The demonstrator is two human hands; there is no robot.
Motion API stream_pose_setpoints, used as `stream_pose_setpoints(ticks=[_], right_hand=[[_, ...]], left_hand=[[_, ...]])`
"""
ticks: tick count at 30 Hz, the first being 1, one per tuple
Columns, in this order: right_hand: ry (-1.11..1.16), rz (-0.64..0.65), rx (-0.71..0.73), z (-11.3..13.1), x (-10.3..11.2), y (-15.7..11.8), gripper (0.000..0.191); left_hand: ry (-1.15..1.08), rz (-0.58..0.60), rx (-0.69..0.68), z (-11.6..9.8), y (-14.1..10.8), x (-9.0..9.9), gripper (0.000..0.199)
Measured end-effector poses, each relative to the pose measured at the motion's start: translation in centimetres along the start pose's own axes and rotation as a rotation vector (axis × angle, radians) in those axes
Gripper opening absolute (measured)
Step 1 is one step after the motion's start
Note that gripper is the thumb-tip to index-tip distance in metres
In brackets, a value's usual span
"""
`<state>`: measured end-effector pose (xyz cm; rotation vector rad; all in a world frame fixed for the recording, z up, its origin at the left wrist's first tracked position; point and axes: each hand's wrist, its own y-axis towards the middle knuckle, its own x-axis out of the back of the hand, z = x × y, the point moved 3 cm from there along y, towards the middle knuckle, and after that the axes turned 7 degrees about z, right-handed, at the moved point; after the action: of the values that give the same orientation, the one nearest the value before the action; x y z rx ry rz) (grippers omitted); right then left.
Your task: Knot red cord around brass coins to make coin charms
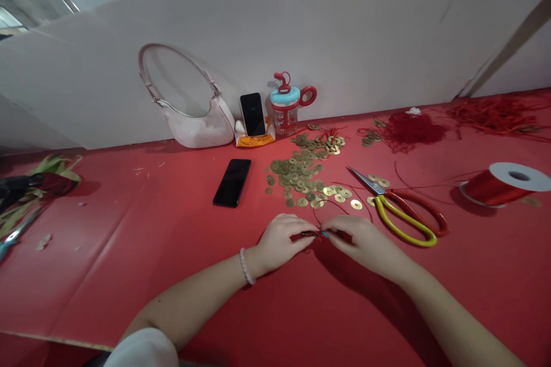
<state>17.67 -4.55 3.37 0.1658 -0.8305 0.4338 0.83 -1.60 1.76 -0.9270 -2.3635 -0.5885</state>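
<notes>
Just in front of the coin pile, my two hands meet over the red tabletop. My left hand (282, 242) has thumb and fingers closed on a small brass coin (307, 233), seen edge-on and partly covered. Close against it, my right hand (368, 243) pinches a thin red cord (314, 211), which loops up behind the fingers. A small teal spot shows at the right fingertips; I cannot make out what it is. Many holed brass coins (297, 172) lie spread beyond the hands. Scissors (394, 203) with one yellow and one red handle rest to the right, blades partly spread.
A spool of red cord (499, 185) lies at the right, with tangled red cord (415, 129) behind. A black phone (232, 182) lies left of the coins. A pale handbag (200, 123), a propped phone (253, 114) and a lidded cup (285, 109) line the white partition (365, 28).
</notes>
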Motion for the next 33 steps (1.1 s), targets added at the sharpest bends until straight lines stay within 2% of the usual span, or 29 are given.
stream_pose_setpoints(ticks=[9, 14, 19, 22, 28, 33], right_hand=[[-0.010, 0.007, 0.019, 0.3, 0.2, -0.1, 0.021], [-0.015, -0.005, 0.107, 0.9, 1.0, -0.2, 0.020], [-0.120, 0.037, 0.198, 0.2, 1.1, -0.5, 0.016], [-0.151, -0.001, 0.218, -0.1, 1.0, -0.5, 0.018], [-0.215, -0.137, 0.351, 0.5, 0.7, -0.4, 0.019], [-0.152, -0.121, 0.287, 0.8, 0.6, -0.4, 0.018]], left_hand=[[-0.008, -0.004, -0.020, -0.2, 0.0, 0.1, 0.019], [-0.020, -0.018, -0.010, -0.2, 0.1, 0.1, 0.019], [-0.082, -0.039, 0.015, -0.3, 0.1, 0.3, 0.018], [-0.093, -0.020, 0.025, -0.4, 0.2, 0.4, 0.019], [-0.151, 0.006, 0.054, -0.4, 0.3, 0.3, 0.019], [-0.165, 0.023, 0.028, -0.3, 0.3, 0.4, 0.018]])
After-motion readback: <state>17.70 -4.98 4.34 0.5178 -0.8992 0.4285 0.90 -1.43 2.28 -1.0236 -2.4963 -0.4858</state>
